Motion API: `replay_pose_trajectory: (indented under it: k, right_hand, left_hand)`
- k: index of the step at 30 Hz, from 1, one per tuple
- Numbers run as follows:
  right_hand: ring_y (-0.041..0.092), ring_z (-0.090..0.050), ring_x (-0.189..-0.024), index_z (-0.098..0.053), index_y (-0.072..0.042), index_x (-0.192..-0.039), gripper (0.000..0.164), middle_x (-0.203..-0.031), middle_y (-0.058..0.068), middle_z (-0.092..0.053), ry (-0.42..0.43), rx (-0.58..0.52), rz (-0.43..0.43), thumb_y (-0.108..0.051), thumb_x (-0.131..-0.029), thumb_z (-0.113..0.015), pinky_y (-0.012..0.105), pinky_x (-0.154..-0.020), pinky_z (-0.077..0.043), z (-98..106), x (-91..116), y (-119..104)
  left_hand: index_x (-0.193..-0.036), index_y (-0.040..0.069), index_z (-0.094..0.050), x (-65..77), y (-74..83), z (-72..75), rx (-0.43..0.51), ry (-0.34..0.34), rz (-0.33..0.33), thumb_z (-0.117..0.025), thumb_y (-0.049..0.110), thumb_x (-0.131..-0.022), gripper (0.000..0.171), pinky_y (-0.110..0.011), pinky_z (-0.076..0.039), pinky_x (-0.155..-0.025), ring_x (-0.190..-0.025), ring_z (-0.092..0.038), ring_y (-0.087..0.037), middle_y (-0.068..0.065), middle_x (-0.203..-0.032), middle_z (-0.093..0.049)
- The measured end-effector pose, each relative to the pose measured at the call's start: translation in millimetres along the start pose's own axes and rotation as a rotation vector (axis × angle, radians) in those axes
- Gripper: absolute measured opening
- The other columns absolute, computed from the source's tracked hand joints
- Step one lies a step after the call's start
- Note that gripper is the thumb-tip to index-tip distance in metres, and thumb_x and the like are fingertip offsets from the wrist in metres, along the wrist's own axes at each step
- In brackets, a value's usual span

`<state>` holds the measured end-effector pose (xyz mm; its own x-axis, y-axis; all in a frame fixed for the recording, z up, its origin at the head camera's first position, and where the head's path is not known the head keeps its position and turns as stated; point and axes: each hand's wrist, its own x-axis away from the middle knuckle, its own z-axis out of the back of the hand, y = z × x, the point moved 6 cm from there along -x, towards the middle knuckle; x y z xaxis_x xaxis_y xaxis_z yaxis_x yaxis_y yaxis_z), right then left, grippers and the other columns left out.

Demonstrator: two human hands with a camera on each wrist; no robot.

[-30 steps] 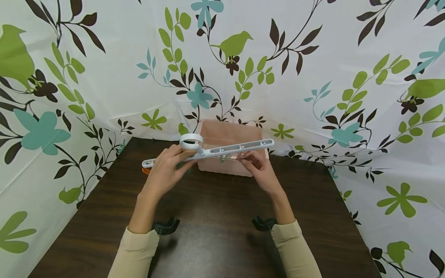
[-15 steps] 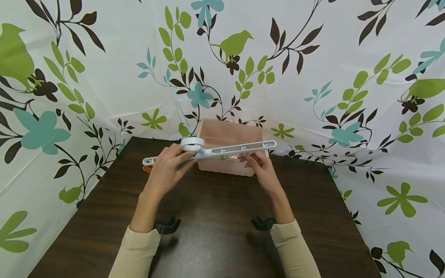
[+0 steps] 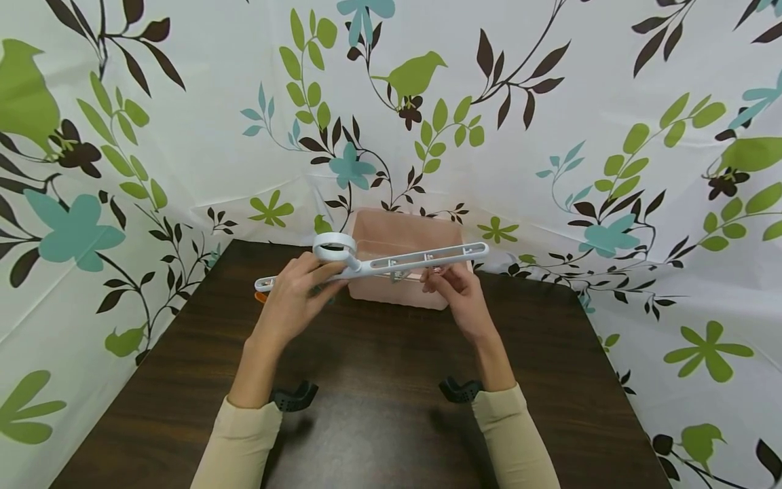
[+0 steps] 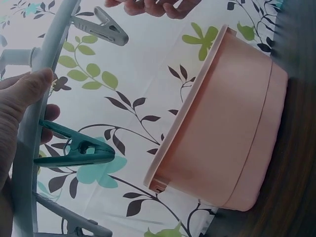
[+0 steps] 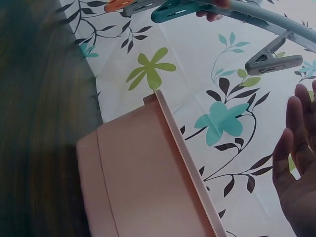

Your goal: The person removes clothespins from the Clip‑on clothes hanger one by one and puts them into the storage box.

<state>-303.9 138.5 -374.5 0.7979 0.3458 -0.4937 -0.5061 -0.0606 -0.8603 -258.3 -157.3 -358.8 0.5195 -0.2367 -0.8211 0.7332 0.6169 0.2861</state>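
Note:
A pale blue-white plastic clip hanger (image 3: 421,260) with a round white ring (image 3: 334,246) is held up over the table in my left hand (image 3: 293,292). My left thumb and fingers grip its bar beside the ring. A teal clip (image 4: 79,150) and a grey clip (image 4: 106,29) hang from it. An orange clip (image 5: 117,5) shows at its far left end. Under the bar's right half is my right hand (image 3: 458,292), fingers bent near the slots. A small pinkish glint shows at its fingertips; I cannot tell what they hold.
A pink plastic bin (image 3: 397,292) stands at the table's back edge, behind and below the hanger. The dark wood table (image 3: 379,380) meets a patterned cloth backdrop (image 3: 513,170). Black wrist mounts (image 3: 296,397) sit at both wrists.
The hanger has shifted slightly right, and its ring has tipped a little back and forth. My right hand stays near the bar's right half, its fingertips moving slightly right.

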Motion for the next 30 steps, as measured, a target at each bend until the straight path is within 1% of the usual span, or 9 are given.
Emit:
replay_pose_trajectory:
  k: [2,5,8,13,16,21,24,26,30]
  right_hand:
    - [0.019,-0.069,-0.096,-0.064,-0.003,-0.108,0.008,-0.107,0.003,-0.071,0.035,0.014,-0.011,-0.009,-0.111,-0.060,0.029,-0.088,-0.061,3,1,0]
    - [0.017,-0.068,-0.094,-0.068,-0.009,-0.111,0.008,-0.106,0.002,-0.071,0.073,0.003,-0.037,-0.012,-0.111,-0.061,0.028,-0.088,-0.060,7,3,3]
    - [0.017,-0.066,-0.097,-0.069,-0.010,-0.113,0.008,-0.106,0.003,-0.070,0.073,-0.046,-0.053,-0.014,-0.111,-0.061,0.028,-0.089,-0.060,8,5,7]
    - [0.016,-0.064,-0.099,-0.068,-0.010,-0.109,0.009,-0.107,0.002,-0.069,0.063,-0.096,-0.051,-0.011,-0.112,-0.059,0.026,-0.089,-0.060,7,5,8]
    - [0.015,-0.064,-0.098,-0.069,-0.010,-0.112,0.010,-0.106,0.002,-0.069,0.063,-0.127,-0.047,-0.010,-0.112,-0.059,0.025,-0.089,-0.060,7,6,8]
    - [0.014,-0.064,-0.097,-0.069,-0.006,-0.118,0.014,-0.105,0.002,-0.068,0.075,-0.184,-0.039,-0.012,-0.112,-0.058,0.025,-0.088,-0.059,9,8,8]
    - [0.014,-0.064,-0.097,-0.069,-0.003,-0.119,0.015,-0.104,0.002,-0.069,0.086,-0.199,-0.041,-0.011,-0.112,-0.058,0.025,-0.087,-0.059,10,9,8]
    - [0.015,-0.064,-0.097,-0.069,-0.004,-0.118,0.015,-0.104,0.002,-0.068,0.091,-0.198,-0.046,-0.011,-0.113,-0.058,0.025,-0.088,-0.059,10,9,9]
    - [0.015,-0.062,-0.096,-0.069,-0.006,-0.110,0.014,-0.103,0.002,-0.067,0.109,-0.202,-0.052,-0.014,-0.113,-0.058,0.024,-0.087,-0.059,9,9,9]
  left_hand:
    - [-0.115,0.010,-0.082,-1.2,0.2,1.4,-0.021,0.008,0.013,-0.094,0.014,-0.082,0.034,-0.047,-0.054,-0.081,-0.096,-0.067,-0.030,-0.010,-0.108,-0.077]
    - [-0.111,0.010,-0.083,-2.5,-1.8,5.3,-0.081,0.039,0.043,-0.097,0.021,-0.080,0.035,-0.045,-0.052,-0.077,-0.092,-0.067,-0.029,-0.008,-0.102,-0.078]
    - [-0.108,0.010,-0.083,-2.1,-5.1,9.9,-0.136,0.079,0.079,-0.099,0.028,-0.077,0.038,-0.045,-0.050,-0.073,-0.087,-0.067,-0.029,-0.007,-0.095,-0.078]
    - [-0.108,0.011,-0.083,-0.7,-8.9,12.0,-0.167,0.127,0.110,-0.099,0.032,-0.077,0.041,-0.045,-0.048,-0.072,-0.086,-0.068,-0.030,-0.007,-0.094,-0.079]
    - [-0.110,0.010,-0.082,-0.7,-8.5,11.4,-0.155,0.130,0.085,-0.099,0.027,-0.077,0.041,-0.047,-0.048,-0.076,-0.090,-0.069,-0.032,-0.008,-0.097,-0.078]
    - [-0.119,0.007,-0.080,-0.8,-5.8,11.1,-0.109,0.095,0.005,-0.095,0.016,-0.081,0.041,-0.049,-0.047,-0.082,-0.097,-0.068,-0.034,-0.011,-0.105,-0.077]
    - [-0.124,0.009,-0.080,-0.7,-4.8,11.5,-0.120,0.078,-0.020,-0.092,0.018,-0.084,0.043,-0.049,-0.048,-0.084,-0.097,-0.068,-0.033,-0.010,-0.107,-0.076]
    - [-0.125,0.011,-0.080,-0.8,-4.4,11.8,-0.131,0.072,-0.026,-0.092,0.020,-0.085,0.043,-0.049,-0.049,-0.085,-0.097,-0.068,-0.033,-0.010,-0.107,-0.076]
    - [-0.128,0.014,-0.080,-0.9,-3.4,12.7,-0.156,0.071,-0.041,-0.091,0.021,-0.085,0.045,-0.051,-0.051,-0.086,-0.097,-0.069,-0.033,-0.010,-0.107,-0.076]
